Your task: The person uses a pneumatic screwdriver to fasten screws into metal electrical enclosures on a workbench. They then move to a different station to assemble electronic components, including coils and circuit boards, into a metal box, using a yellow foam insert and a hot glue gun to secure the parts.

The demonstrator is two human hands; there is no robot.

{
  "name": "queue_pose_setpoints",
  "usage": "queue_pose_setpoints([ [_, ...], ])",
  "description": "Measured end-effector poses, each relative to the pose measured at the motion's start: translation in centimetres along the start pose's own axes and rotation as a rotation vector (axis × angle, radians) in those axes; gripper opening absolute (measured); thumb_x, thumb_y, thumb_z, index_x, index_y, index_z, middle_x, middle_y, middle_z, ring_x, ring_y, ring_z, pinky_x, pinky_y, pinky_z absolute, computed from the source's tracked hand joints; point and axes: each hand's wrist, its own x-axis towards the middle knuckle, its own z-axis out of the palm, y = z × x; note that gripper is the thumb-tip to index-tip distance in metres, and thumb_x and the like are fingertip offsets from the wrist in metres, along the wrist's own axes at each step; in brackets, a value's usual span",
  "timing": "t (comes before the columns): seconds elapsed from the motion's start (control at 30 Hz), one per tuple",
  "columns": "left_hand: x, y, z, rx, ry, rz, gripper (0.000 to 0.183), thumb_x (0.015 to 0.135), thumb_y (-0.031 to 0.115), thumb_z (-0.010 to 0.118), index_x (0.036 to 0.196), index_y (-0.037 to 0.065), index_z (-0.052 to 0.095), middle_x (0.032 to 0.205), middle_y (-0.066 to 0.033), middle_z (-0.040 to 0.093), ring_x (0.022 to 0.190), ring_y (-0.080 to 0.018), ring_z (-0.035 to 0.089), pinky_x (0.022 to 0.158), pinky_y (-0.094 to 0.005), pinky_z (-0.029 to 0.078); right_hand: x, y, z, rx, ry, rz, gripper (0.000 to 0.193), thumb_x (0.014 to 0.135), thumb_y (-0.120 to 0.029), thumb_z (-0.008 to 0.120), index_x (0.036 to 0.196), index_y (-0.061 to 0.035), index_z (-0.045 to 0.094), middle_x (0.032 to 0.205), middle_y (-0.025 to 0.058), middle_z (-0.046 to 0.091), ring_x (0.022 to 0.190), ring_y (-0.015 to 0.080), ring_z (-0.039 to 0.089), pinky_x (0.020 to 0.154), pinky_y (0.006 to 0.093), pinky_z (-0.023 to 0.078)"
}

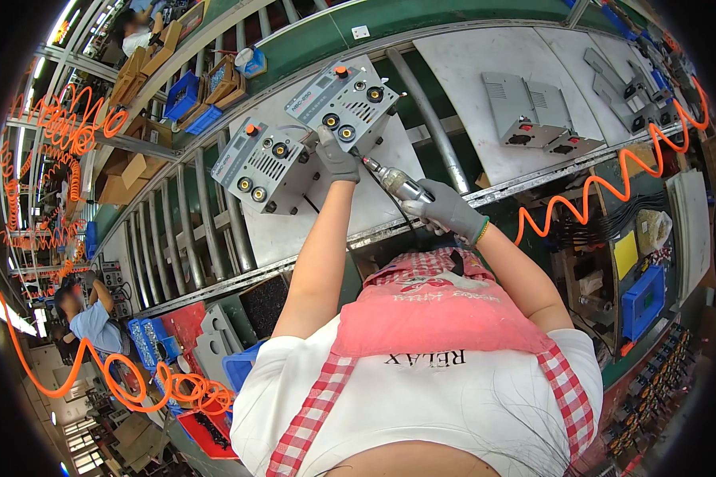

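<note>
Two grey box-shaped welding machines stand side by side on a pale board, with dials, vents and round sockets on their front panels. My gloved left hand (339,157) is at the lower edge of the right welding machine (350,102), gripping it close to the left welding machine (264,165). Part of its fingers is hidden behind the glove. My right hand (445,208), also in a grey glove, is closed around a silver air screwdriver (400,184). The screwdriver's tip points at the lower corner of the right machine, beside my left hand.
Metal rollers (179,226) run along the line to the left. Grey metal housings (525,111) lie on a white board at the right. An orange coiled air hose (589,199) hangs close to my right arm. Blue bins (184,97) stand beyond the line; another person (95,314) is at far left.
</note>
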Motion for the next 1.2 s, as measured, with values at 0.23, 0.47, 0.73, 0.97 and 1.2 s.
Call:
queue_pose_setpoints([
  [0.23,-0.2,0.4,0.1,0.014,-0.028,0.010,0.042,0.095,0.038,0.047,0.116,0.001,0.053,0.111,-0.0091,0.058,0.097,-0.0181,0.060,0.084,-0.0338,0.051,0.0,-0.1,-0.3,-0.010,0.003,-0.021,0.042,0.081,-0.038,0.070,0.105,-0.0063,0.056,0.062,-0.0019,0.052,0.049,0.0047,0.049,0.041,0.0203,0.038],
  [0.47,-0.2,0.2,0.0,-0.025,-0.043,0.002,0.046,0.095,0.039,0.047,0.120,0.001,0.051,0.115,-0.0105,0.057,0.100,-0.0199,0.059,0.087,-0.0351,0.051,0.0,0.1,0.2,0.036,-0.026,0.016,0.046,0.082,-0.044,0.067,0.105,-0.0054,0.055,0.065,-0.0005,0.054,0.050,0.0064,0.052,0.041,0.0202,0.040],
  [0.73,-0.2,0.2,-0.4,0.190,-0.016,0.018,0.050,0.097,0.043,0.043,0.122,0.001,0.050,0.119,-0.0091,0.056,0.105,-0.0183,0.057,0.090,-0.0348,0.049,1.2,3.0,0.8,0.638,-0.327,0.108,0.050,0.090,-0.052,0.052,0.105,-0.0050,0.056,0.070,0.0033,0.058,0.053,0.0093,0.056,0.040,0.0221,0.042],
  [0.97,0.0,0.1,-1.2,0.318,-0.087,-0.023,0.052,0.099,0.045,0.037,0.124,0.001,0.049,0.118,-0.0078,0.056,0.103,-0.0152,0.057,0.090,-0.0311,0.047,1.2,1.2,0.5,0.141,-0.076,0.063,0.045,0.083,-0.045,0.067,0.099,-0.0046,0.055,0.065,0.0005,0.054,0.049,0.0063,0.049,0.040,0.0228,0.039],
  [1.2,0.8,-3.9,-4.4,0.415,-0.038,0.180,0.053,0.099,0.047,0.038,0.126,0.003,0.049,0.117,-0.0055,0.057,0.102,-0.0152,0.057,0.087,-0.0309,0.047,1.9,0.8,-0.5,-0.166,-0.024,-0.090,0.046,0.082,-0.043,0.068,0.101,-0.0025,0.058,0.073,0.0032,0.057,0.062,0.0089,0.053,0.058,0.0267,0.044],
])
